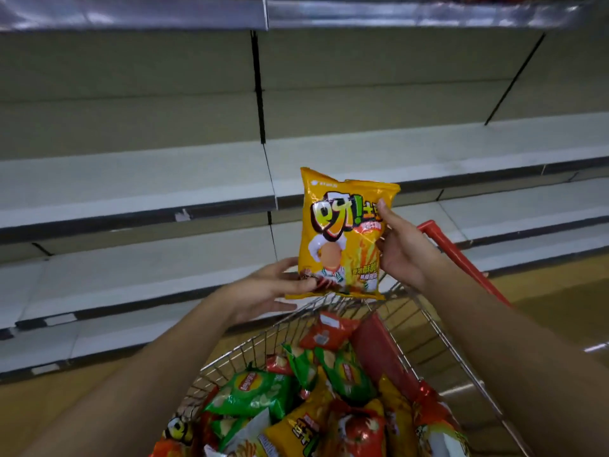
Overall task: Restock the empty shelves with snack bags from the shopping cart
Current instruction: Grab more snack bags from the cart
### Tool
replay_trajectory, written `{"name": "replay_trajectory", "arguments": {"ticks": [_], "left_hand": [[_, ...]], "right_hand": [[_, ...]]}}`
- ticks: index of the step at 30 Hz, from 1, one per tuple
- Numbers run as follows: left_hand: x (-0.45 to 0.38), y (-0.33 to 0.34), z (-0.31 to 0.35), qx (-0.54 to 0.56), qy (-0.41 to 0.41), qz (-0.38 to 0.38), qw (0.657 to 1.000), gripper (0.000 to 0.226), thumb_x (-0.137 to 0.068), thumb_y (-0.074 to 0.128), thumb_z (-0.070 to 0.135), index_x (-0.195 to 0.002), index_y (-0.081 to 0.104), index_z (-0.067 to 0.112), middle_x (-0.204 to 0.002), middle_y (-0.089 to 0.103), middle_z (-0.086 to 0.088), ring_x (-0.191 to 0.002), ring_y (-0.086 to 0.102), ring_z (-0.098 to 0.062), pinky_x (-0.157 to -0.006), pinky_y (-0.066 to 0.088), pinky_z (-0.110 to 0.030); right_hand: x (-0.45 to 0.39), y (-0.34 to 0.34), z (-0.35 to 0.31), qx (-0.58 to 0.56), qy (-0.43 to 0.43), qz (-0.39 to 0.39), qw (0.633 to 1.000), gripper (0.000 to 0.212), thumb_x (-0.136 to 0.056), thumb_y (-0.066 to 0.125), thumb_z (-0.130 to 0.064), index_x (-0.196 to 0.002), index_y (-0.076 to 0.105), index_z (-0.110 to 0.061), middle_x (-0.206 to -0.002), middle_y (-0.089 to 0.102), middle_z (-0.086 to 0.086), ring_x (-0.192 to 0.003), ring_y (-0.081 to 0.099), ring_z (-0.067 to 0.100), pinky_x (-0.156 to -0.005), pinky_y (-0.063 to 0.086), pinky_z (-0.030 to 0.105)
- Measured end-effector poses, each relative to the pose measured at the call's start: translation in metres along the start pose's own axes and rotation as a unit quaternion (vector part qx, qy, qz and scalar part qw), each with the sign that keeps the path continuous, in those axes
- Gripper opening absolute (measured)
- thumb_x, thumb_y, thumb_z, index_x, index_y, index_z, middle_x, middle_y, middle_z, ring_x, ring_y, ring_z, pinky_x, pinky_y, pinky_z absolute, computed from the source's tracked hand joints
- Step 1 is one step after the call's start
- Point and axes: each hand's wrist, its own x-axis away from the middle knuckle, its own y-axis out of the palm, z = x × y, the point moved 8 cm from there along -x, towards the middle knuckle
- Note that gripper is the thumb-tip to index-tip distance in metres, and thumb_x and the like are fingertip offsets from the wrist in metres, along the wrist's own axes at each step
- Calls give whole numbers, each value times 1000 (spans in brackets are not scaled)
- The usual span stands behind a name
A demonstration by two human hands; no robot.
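A yellow snack bag (339, 232) is held upright in the air above the front end of the shopping cart (425, 315). My left hand (267, 291) pinches its lower left corner, thumb on the front. My right hand (400, 245) grips its right edge, thumb pressed on the front near the top. The wire cart below holds several snack bags: green ones (253, 394), red ones (329, 331) and yellow ones (296, 433). In front of me run bare white shelves (138, 183), the bag level with the middle one.
The cart's red handle bar (454, 255) slants up to the right behind my right hand. More bare shelf boards (115, 275) step down toward the tan floor (66, 404). A black upright (258, 90) divides the shelf bays. A higher shelf edge (296, 14) spans the top.
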Motion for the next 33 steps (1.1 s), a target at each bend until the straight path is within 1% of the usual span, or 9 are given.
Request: {"name": "replay_trajectory", "arguments": {"ticks": [3,6,8,10,16,20,23,29,33], "left_hand": [[9,16,28,-8,45,13,999,72,-68,80,26,-134,51,17,-120,68,-5,-110,66,-22,-103,46,-40],[23,25,55,-28,72,7,997,59,-73,74,23,-128,56,14,-118,69,-7,-108,67,-24,-100,49,-37],[32,31,70,-45,83,-1,996,56,-72,74,23,-125,57,15,-118,69,-6,-108,67,-24,-98,50,-36],[41,39,86,-68,93,-5,993,53,-72,73,24,-122,59,17,-117,70,-5,-107,67,-22,-98,50,-35],[58,69,125,-100,113,-12,988,48,-74,72,28,-120,60,20,-116,71,-3,-107,67,-20,-100,49,-38],[67,91,158,-117,124,-8,985,44,-77,71,31,-119,61,22,-115,71,0,-107,67,-18,-100,49,-37],[69,112,186,-124,130,-13,984,48,-77,72,33,-122,61,21,-118,70,-1,-110,66,-18,-103,47,-38],[45,179,247,-151,162,-4,975,48,-73,74,33,-118,65,20,-117,70,3,-112,64,-14,-95,51,-34],[-2,239,280,-162,189,7,968,46,-77,76,24,-120,62,15,-115,71,-2,-114,63,-16,-99,49,-36]], "right_hand": [[11,9,-30,4,-18,9,1000,60,-79,64,-54,-129,61,-20,-131,64,9,-122,59,27,-104,42,55],[31,17,-58,19,-54,7,998,43,-86,58,-50,-117,66,-21,-112,71,4,-104,64,20,-99,48,47],[47,19,-74,25,-71,6,997,36,-90,55,-49,-112,66,-22,-100,73,-1,-96,64,17,-92,48,43],[62,18,-88,29,-82,11,996,35,-91,54,-49,-109,67,-22,-97,73,-1,-94,64,18,-92,48,43],[99,15,-135,41,-114,36,992,38,-92,54,-52,-110,66,-21,-101,71,0,-92,65,20,-84,51,41],[117,10,-172,40,-135,54,989,44,-87,58,-56,-112,67,-21,-105,71,-1,-99,64,21,-87,51,44],[134,2,-202,44,-149,63,986,45,-86,59,-57,-113,66,-22,-105,72,-3,-100,65,19,-81,52,40],[161,-53,-271,16,-196,83,977,47,-86,62,-54,-118,65,-19,-101,72,-2,-93,65,16,-72,50,34],[168,-123,-313,21,-209,102,972,46,-86,64,-53,-116,64,-18,-92,71,-2,-85,65,14,-64,49,30]]}}
